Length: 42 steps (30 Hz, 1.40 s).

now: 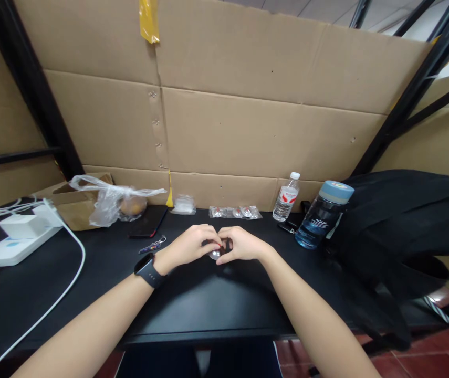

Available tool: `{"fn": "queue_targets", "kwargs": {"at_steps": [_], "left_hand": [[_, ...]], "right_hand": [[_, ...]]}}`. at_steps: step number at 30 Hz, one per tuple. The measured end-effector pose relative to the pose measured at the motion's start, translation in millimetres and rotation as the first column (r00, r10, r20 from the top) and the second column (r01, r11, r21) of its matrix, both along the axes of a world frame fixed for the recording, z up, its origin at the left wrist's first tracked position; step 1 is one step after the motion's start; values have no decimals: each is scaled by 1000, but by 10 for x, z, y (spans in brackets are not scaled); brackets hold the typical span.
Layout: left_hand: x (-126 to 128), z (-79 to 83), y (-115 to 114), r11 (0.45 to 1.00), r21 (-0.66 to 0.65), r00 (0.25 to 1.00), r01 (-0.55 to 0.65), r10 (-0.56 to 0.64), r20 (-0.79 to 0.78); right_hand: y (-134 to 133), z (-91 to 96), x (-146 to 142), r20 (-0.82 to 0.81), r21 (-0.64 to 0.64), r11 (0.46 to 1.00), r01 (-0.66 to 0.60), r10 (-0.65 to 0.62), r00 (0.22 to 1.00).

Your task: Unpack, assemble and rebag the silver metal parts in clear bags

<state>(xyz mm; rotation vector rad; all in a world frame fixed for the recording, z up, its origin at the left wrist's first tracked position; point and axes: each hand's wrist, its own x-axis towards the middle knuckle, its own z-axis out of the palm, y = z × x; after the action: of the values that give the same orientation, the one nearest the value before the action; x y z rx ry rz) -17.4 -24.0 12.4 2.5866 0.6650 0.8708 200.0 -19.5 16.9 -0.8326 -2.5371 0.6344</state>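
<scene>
Two hands meet at the middle of the desk [192, 304] — the left hand [190, 245], a watch [148, 270] on its wrist, and the right hand [242, 245], both with fingers curled shut on a small clear piece [215, 254] held low over the desk. It looks like fine fingertip work mid-step; any further move wants a steady pinch. Fingers hide most of the piece — its shape is unclear. Small packets [235, 212] lie beyond.

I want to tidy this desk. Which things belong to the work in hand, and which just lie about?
In hand: small shiny round piece, held by left hand and right hand; probably clear packets behind.
Lying about: clear water bottle, blue-lidded flask, black phone, crumpled plastic bag.
</scene>
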Motion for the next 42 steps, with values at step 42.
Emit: {"fn": "queue_targets", "kwargs": {"at_steps": [42], "left_hand": [[-527,-155,456,980,43,971,-193,197,-138]], "right_hand": [[501,-189,881,128,35,899,436,-437,890]]}}
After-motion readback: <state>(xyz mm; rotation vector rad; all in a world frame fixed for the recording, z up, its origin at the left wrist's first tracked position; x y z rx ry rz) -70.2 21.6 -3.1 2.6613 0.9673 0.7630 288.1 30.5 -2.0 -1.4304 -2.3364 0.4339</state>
